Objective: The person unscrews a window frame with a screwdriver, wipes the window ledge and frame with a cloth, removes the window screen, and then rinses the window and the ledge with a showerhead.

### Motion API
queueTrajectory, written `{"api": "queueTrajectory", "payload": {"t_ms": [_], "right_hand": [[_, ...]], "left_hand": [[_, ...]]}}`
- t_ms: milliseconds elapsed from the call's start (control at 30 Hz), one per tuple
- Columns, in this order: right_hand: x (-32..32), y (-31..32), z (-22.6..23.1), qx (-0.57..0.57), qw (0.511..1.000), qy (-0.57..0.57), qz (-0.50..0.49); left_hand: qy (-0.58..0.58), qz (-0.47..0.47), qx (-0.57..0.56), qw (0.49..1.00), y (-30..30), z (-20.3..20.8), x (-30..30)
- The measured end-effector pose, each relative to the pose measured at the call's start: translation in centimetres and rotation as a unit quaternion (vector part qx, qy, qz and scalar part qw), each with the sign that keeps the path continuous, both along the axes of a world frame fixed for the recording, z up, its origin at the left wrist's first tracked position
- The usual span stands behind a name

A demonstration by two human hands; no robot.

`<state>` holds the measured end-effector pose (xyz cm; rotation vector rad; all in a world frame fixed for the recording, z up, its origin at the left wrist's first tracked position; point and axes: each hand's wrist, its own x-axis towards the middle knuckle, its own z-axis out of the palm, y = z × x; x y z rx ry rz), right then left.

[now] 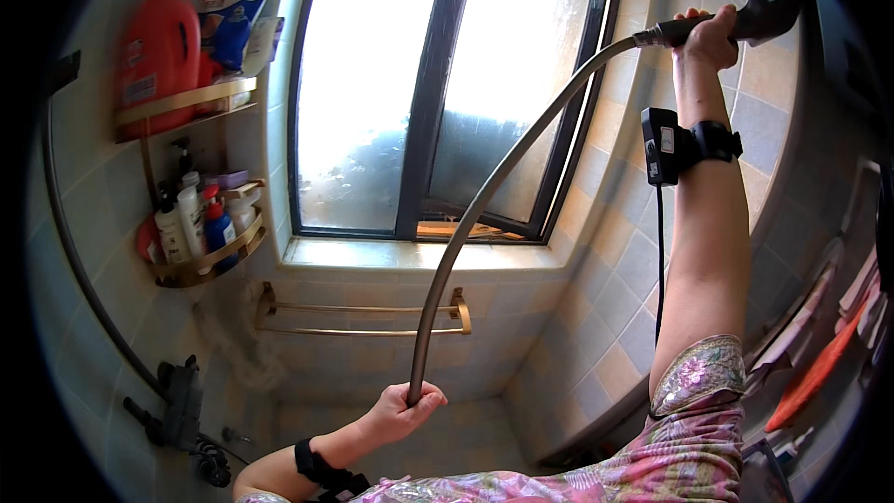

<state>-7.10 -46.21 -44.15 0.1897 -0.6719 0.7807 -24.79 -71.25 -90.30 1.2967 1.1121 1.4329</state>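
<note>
High at the upper right, my right hand (pixel 710 40) is closed round the handle of a dark shower head (pixel 771 13), my arm stretched up. Fine streaks of water show in the air near the top edge, left of the head. A long grey-brown shower hose (pixel 504 168) leaves the handle and arcs down across the window. Its lower part runs into my left hand (pixel 408 409), whose fingers are wrapped round it near the bottom middle. Where the hose goes below that hand is hidden.
A frosted window (pixel 363 84) fills the upper middle, its right pane ajar. At the left, a corner shelf (pixel 186 101) carries a red jug (pixel 160 56) and several bottles. Below the sill is a gold towel rail (pixel 363 330); a shower mixer (pixel 179 405) sits lower left. Towels (pixel 808 363) hang right.
</note>
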Motion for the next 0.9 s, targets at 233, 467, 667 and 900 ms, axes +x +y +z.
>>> {"api": "queueTrajectory", "payload": {"t_ms": [233,467,667,900], "right_hand": [[-4.3,-5.6,0.0,0.037,0.999,-0.037,0.000],[-7.6,-9.9,-2.3,0.040,0.993,-0.099,-0.048],[-8.7,-11.2,-8.6,0.004,0.979,-0.188,-0.079],[-9.4,-10.2,-15.4,-0.025,0.955,-0.292,-0.042]], "left_hand": [[-0.050,0.074,0.011,0.996,-6.5,-1.1,-0.6],[-0.075,0.099,-0.013,0.992,-13.7,-2.5,-1.2],[-0.007,0.072,-0.061,0.995,-18.6,-5.9,-1.1],[0.075,-0.002,-0.208,0.975,-22.4,-12.3,0.7]]}}
